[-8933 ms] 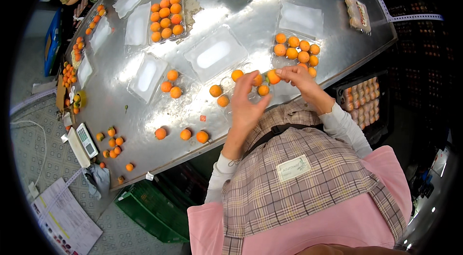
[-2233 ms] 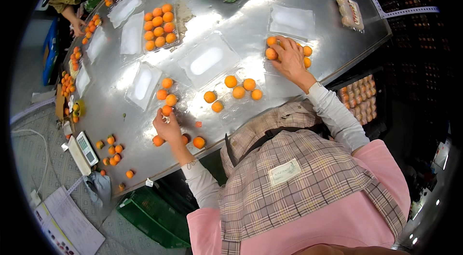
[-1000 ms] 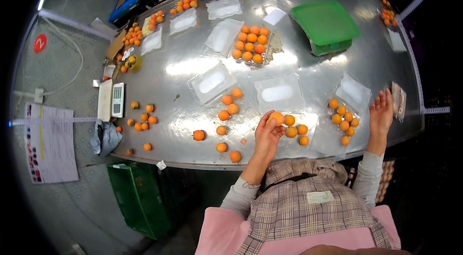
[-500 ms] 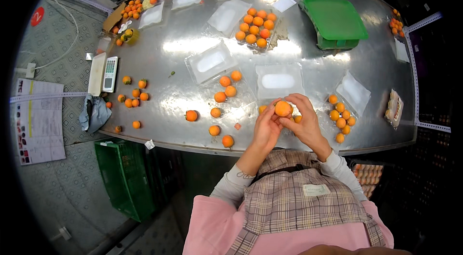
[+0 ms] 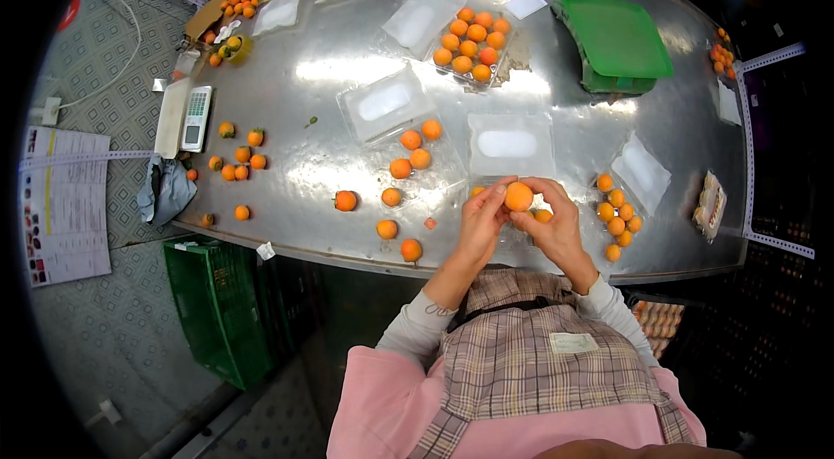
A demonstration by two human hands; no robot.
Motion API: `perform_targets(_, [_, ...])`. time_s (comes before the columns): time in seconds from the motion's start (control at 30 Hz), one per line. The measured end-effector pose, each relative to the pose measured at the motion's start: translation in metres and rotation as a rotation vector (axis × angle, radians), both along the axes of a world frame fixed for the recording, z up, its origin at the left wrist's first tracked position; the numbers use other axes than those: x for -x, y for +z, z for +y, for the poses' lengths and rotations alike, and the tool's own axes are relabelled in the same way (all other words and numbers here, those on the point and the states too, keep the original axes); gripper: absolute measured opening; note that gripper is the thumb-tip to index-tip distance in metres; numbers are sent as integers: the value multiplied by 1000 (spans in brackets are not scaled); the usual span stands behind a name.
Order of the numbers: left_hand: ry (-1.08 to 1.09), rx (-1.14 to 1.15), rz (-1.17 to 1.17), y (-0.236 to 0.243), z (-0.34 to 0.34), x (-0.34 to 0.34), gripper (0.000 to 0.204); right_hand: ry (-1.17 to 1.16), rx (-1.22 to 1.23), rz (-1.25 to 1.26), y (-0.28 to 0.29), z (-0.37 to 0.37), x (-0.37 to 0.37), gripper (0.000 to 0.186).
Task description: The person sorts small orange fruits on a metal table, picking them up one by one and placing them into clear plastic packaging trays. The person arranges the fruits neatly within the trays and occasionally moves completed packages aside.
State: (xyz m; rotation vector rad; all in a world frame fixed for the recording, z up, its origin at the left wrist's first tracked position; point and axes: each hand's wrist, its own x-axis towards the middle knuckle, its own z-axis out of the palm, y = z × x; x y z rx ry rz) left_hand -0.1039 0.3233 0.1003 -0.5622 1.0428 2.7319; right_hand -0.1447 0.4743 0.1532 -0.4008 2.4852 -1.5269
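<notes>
Now brought together from wide apart, left hand (image 5: 480,220) and right hand (image 5: 556,224), fingertips of both pinching one orange fruit (image 5: 519,196) lifted just below the empty clear tray (image 5: 510,144), apparently for checking.

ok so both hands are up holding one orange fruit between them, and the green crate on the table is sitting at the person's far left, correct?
Not quite. Both hands, left hand and right hand, do hold one orange fruit between them, but the green crate sits at the far right of the metal table, not the far left. The head view shows it.
</notes>
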Motion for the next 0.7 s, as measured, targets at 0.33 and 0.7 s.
perform_targets(0.33, [99, 150, -137, -40, -13, -12, 27, -236, -63, 37, 0, 29, 29, 44])
perform_targets(0.7, [25, 112, 23, -15, 9, -5, 36, -54, 32, -79, -6, 10, 0, 46])
